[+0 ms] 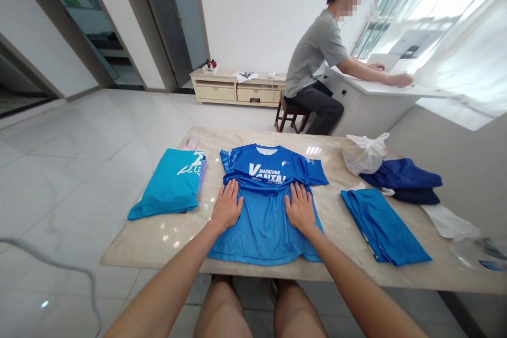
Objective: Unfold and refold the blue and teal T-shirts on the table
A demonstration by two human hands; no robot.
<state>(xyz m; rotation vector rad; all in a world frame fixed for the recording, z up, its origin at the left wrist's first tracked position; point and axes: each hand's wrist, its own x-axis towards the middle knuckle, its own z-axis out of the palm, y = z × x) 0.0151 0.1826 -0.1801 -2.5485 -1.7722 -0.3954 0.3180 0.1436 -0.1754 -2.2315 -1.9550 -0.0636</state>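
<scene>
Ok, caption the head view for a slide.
Left hand and right hand resting on a blue shirt spread across the table, with folded clothes on either side.

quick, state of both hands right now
Left hand: open, palm down on the blue shirt.
Right hand: open, palm down on the same shirt.

A blue printed shirt (265,227) lies front up on the table (130,248), creased across its middle. The left hand (228,205) and right hand (300,208) rest flat upon it. To the left, a folded teal garment (168,185); to the right, a folded blue garment (386,227), dark-blue clothing (407,173) and a knotted white bag (362,156). Beyond, a person (317,47) sits.
</scene>
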